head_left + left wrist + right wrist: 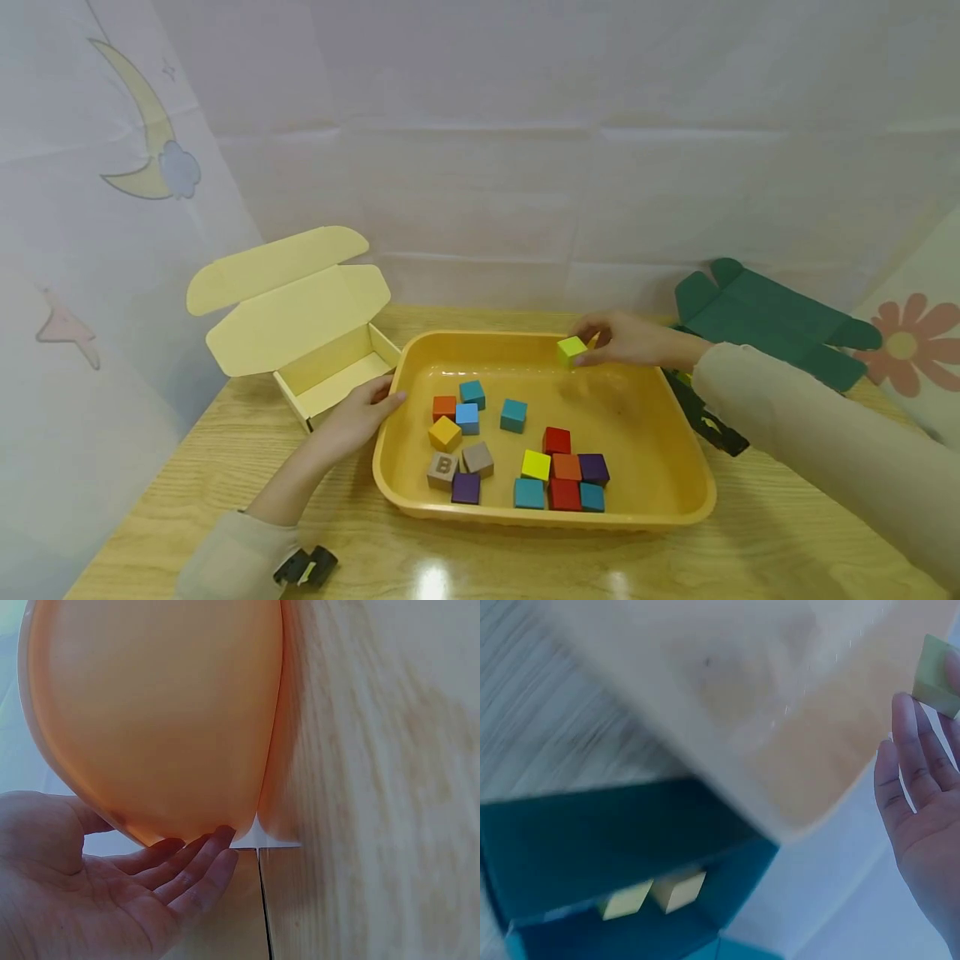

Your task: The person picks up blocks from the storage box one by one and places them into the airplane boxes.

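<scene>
My right hand (611, 337) pinches a yellow-green cube (572, 351) between thumb and fingertips, held up over the back part of a yellow tray (660, 523). The right wrist view shows the same cube (936, 675) at its right edge. At the tray's left end, my left hand (365, 414) holds the rim, thumb on top and the other fingers (196, 871) against the outer wall. On the tray floor lie several loose cubes: blue ones (513, 415), a plain wooden one (477, 459), a wooden one with a letter B (443, 471), and a group with red (557, 441), yellow (536, 466) and purple (594, 469).
An open pale yellow box (300, 321) stands behind my left hand, its lid raised. To the right, partly behind my right forearm, is an open green box (780, 321); two light cubes (679, 889) lie inside it. A pale cloth wall (480, 200) rises behind the wooden table (360, 550).
</scene>
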Available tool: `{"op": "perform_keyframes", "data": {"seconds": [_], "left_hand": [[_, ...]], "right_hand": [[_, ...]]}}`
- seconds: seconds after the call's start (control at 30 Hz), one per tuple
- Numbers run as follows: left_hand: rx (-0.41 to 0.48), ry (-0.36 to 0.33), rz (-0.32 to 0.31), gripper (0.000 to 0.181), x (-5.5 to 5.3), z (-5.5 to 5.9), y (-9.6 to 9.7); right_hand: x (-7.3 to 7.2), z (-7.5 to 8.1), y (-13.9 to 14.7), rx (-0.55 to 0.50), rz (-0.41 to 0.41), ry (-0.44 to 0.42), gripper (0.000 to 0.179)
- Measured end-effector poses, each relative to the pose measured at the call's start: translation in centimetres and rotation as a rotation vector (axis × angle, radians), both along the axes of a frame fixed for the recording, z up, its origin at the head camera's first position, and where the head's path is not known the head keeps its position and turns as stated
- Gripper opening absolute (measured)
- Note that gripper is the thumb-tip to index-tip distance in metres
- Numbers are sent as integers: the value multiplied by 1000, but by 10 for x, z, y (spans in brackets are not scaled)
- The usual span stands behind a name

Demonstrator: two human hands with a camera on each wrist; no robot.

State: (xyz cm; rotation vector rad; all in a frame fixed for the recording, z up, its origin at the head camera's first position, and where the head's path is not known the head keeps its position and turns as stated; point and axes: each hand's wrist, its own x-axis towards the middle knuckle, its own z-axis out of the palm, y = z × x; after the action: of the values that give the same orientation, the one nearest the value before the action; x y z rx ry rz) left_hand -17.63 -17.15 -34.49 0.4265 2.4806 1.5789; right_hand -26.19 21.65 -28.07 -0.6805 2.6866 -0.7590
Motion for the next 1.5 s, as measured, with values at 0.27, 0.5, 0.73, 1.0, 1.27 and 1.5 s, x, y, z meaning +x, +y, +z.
{"op": "perform_keyframes", "data": {"seconds": [0.27,0.5,0.73,1.0,1.27,1.5], "left_hand": [[7,-3,-9,46,0,-1,0],[6,-3,-5,46,0,0,1],[-1,-9,2,46,1,1,-1],[-2,-3,6,46,2,0,-1],[0,-9,6,46,2,0,-1],[-2,-9,5,46,2,-1,0]], "right_hand": [[7,17,42,9,-59,31,51],[11,19,82,65,-79,37,54],[18,15,99,119,-79,50,54],[19,13,117,74,-145,-18,58],[23,6,137,164,-150,18,55],[27,-1,144,253,-182,38,55]]}}
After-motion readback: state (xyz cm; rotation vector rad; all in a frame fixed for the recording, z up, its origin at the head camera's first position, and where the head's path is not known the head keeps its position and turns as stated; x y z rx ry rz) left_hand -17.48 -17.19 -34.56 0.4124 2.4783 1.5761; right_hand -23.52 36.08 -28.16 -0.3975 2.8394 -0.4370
